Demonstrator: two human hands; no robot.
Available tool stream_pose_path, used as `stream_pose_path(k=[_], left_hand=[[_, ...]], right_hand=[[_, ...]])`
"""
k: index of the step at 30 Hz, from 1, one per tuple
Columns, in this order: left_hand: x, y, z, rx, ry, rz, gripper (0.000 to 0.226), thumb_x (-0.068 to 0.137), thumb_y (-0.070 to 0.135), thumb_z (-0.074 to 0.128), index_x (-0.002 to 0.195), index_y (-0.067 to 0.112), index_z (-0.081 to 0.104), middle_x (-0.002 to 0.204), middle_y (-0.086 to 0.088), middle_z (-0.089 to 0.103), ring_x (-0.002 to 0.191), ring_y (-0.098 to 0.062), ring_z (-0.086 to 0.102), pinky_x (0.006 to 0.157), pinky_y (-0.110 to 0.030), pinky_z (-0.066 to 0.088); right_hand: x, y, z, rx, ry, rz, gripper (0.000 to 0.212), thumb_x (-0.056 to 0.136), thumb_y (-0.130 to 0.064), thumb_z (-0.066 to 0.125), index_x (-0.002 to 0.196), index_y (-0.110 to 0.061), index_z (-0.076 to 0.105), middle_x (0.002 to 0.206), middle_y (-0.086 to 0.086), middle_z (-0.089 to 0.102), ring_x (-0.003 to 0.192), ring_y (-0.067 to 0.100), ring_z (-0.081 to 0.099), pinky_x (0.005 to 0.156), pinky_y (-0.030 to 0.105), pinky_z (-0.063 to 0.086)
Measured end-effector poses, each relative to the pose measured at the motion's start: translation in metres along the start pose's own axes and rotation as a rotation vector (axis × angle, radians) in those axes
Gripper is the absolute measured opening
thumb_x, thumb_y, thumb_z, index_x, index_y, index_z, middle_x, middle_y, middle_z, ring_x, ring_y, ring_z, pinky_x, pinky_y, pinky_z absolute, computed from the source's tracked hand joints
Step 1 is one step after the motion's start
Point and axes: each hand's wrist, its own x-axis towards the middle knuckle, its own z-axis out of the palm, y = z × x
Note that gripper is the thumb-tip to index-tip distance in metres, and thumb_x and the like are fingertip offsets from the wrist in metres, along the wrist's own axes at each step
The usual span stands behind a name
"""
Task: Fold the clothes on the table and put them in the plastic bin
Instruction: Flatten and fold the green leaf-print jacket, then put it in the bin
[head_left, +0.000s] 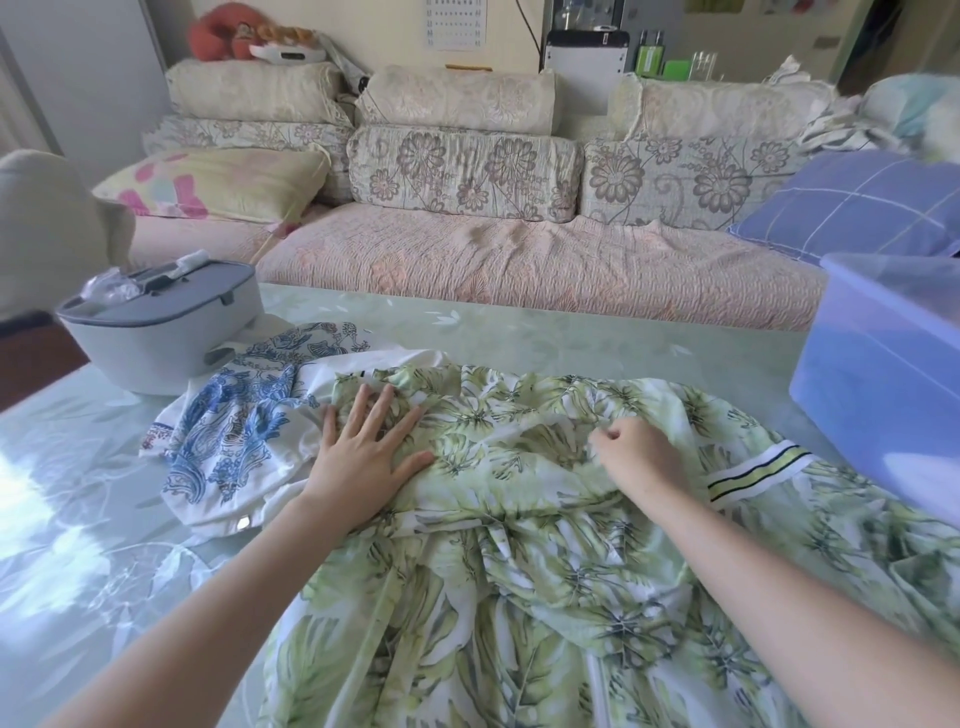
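Note:
A green leaf-print garment (545, 545) lies spread and wrinkled over the near half of the glass table (78, 493). My left hand (363, 457) presses flat on its upper left part, fingers spread. My right hand (639, 457) pinches a fold of the same fabric near its top middle. A white garment with blue print (234, 441) lies crumpled to the left, partly under the green one. The translucent blue plastic bin (883, 374) stands at the table's right edge.
A grey and white lidded appliance (161, 332) sits at the table's back left. Behind the table runs a sofa (519, 260) with floral cushions and a blue checked pillow (857, 208).

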Motion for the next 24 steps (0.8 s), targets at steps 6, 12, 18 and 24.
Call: stream_pose_path(k=[6, 12, 18, 24], left_hand=[[0.005, 0.003, -0.009, 0.005, -0.048, 0.001, 0.111, 0.045, 0.082, -0.035, 0.146, 0.042, -0.009, 0.157, 0.002, -0.016, 0.142, -0.022, -0.023, 0.114, -0.052, -0.013], [-0.001, 0.021, -0.029, 0.052, 0.133, 0.074, 0.09, 0.07, 0.069, -0.021, 0.148, 0.032, 0.001, 0.157, -0.001, -0.009, 0.14, -0.022, -0.025, 0.114, -0.045, -0.017], [-0.008, 0.016, -0.003, 0.05, -0.009, 0.007, 0.084, 0.064, 0.079, -0.019, 0.141, 0.045, -0.02, 0.153, 0.005, -0.027, 0.138, -0.024, -0.03, 0.112, -0.056, -0.014], [-0.007, 0.014, -0.007, 0.06, -0.134, -0.083, 0.079, 0.075, 0.079, 0.002, 0.145, 0.046, -0.014, 0.154, 0.004, -0.026, 0.142, -0.032, -0.02, 0.113, -0.058, -0.003]], right_hand=[[-0.014, 0.026, -0.021, 0.089, 0.151, 0.073, 0.032, 0.087, -0.032, 0.062, 0.066, -0.016, 0.044, 0.06, -0.002, 0.045, 0.057, 0.018, 0.041, 0.051, 0.025, 0.029], [-0.029, 0.001, -0.021, 0.144, 0.142, -0.354, 0.047, 0.097, -0.033, 0.046, 0.14, -0.015, 0.04, 0.15, -0.002, 0.032, 0.14, 0.016, 0.024, 0.115, 0.031, 0.018], [-0.039, 0.006, 0.016, -0.359, -0.373, -0.418, 0.075, 0.083, -0.069, -0.007, 0.146, -0.03, -0.018, 0.152, -0.004, -0.025, 0.142, 0.017, -0.021, 0.113, 0.037, -0.017], [-0.037, 0.006, 0.021, -0.399, -0.39, -0.406, 0.08, 0.077, -0.073, -0.012, 0.145, -0.032, -0.021, 0.15, -0.002, -0.029, 0.141, 0.02, -0.025, 0.116, 0.039, -0.016]])
